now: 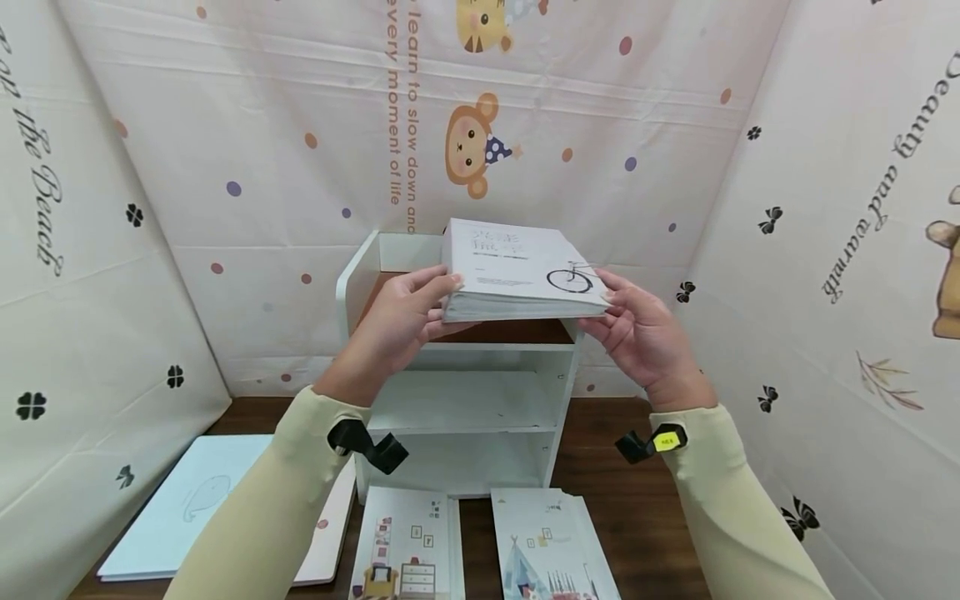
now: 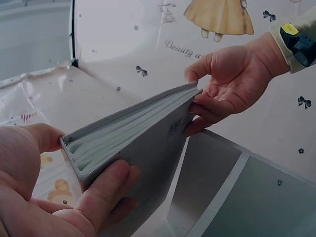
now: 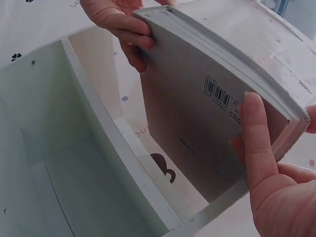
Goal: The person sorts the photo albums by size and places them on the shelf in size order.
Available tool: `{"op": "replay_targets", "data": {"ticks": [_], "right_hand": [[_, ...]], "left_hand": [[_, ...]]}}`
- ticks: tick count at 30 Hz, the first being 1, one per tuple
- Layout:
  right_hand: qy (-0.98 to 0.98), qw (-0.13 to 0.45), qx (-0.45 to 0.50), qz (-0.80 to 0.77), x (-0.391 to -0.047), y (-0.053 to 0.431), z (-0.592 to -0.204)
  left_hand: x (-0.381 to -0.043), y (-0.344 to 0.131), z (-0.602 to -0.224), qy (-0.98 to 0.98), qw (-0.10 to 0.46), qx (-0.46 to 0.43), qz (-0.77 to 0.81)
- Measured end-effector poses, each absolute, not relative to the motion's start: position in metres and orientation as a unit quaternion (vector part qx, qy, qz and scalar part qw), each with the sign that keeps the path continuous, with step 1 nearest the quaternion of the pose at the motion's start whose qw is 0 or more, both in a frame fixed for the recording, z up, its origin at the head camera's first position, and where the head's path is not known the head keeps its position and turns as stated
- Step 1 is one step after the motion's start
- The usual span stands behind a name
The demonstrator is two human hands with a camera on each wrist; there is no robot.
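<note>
A thick white book [image 1: 517, 267] with a bicycle drawn on its cover is held flat between both hands, above the top of a small white shelf [image 1: 465, 400]. My left hand [image 1: 401, 312] grips its left near corner, thumb on top and fingers underneath. At the right near corner my right hand [image 1: 637, 325] pinches it the same way. The left wrist view shows the page edges of the book [image 2: 133, 128] between the two hands. Its back cover, with a barcode [image 3: 217, 91], faces the right wrist camera; fingers of my right hand [image 3: 261, 133] press against it.
Two picture books, one with furniture [image 1: 405, 542] and one with a tent [image 1: 551, 542], lie on the dark wooden table [image 1: 645, 517] before the shelf. At left a pale blue book [image 1: 172, 508] partly covers a white one [image 1: 326, 533]. Printed cloth walls [image 1: 300, 192] surround the table.
</note>
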State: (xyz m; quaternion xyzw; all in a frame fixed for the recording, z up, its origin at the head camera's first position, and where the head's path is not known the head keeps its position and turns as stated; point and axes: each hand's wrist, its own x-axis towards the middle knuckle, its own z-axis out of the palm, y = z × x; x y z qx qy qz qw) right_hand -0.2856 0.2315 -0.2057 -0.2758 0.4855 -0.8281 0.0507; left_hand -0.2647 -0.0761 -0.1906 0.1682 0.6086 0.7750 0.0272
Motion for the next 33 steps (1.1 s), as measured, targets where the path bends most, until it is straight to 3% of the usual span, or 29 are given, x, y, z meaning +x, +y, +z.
{"op": "replay_targets", "data": {"ticks": [33], "right_hand": [[0.499, 0.048, -0.276, -0.82, -0.271, 0.204, -0.223]], "left_hand": [[-0.246, -0.104, -0.205, 0.616, 0.022, 0.172, 0.768]]}}
